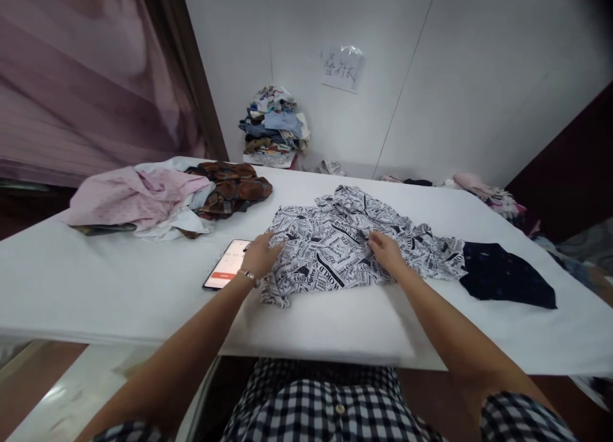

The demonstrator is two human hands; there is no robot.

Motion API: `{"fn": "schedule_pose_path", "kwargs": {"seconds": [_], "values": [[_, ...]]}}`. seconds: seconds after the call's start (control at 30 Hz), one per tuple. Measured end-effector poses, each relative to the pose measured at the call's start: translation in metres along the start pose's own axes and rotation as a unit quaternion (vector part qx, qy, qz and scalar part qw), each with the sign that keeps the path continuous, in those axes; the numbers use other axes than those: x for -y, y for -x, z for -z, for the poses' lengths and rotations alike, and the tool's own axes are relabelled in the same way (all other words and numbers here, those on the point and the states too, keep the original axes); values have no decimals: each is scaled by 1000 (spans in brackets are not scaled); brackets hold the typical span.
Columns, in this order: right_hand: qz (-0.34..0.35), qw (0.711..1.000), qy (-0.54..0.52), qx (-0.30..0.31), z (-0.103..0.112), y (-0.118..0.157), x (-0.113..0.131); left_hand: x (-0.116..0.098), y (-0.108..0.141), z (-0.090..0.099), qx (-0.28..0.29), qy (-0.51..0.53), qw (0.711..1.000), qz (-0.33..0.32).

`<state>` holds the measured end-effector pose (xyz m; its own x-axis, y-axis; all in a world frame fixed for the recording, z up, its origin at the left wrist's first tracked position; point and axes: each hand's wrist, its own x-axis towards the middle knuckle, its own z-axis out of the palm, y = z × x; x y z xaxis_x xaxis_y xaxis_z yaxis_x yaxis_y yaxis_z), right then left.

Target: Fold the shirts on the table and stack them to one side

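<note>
A white shirt with black newspaper print [330, 250] lies spread and rumpled on the table in front of me. My left hand [262, 257] is at its left side, fingers closed on the fabric edge, with a bracelet on the wrist. Over the middle of the shirt, my right hand [387, 250] pinches a fold of the same cloth. Its fingertips are partly hidden in the print. Just beside my left hand lies a phone [224, 269] with a lit screen. The shirt's right end touches a dark navy folded garment [507, 274].
A white-covered table [119, 289] stretches across the view. On its left is a heap with a pink garment [138, 196] and a brown plaid one [234, 190]. Behind the table stands a tall clothes stack [275, 126]. A handwritten paper sign [342, 68] hangs on the wall.
</note>
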<state>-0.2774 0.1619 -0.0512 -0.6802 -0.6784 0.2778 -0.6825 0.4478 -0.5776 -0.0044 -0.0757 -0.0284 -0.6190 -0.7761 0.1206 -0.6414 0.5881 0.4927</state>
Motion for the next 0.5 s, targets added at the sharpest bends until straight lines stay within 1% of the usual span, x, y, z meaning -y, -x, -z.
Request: {"fn": "schedule_pose_path", "kwargs": {"seconds": [0.07,0.1,0.2,0.27,0.37,0.43,0.5], "values": [[55,998,-19,30,9,25,0,5,31,5,-25,-20,999,-12],[77,996,-16,48,14,39,0,6,48,8,-18,-33,999,-12],[112,989,31,86,27,75,-10,4,96,11,45,-69,996,-15],[130,985,69,90,33,91,-22,2,116,8,79,-92,992,-18],[144,979,116,84,39,102,-45,-1,126,-3,88,-117,989,-25],[142,978,136,74,40,101,-58,-2,124,-9,86,-110,989,-46],[137,977,151,62,42,97,-66,-3,120,-12,91,-84,990,-68]]}}
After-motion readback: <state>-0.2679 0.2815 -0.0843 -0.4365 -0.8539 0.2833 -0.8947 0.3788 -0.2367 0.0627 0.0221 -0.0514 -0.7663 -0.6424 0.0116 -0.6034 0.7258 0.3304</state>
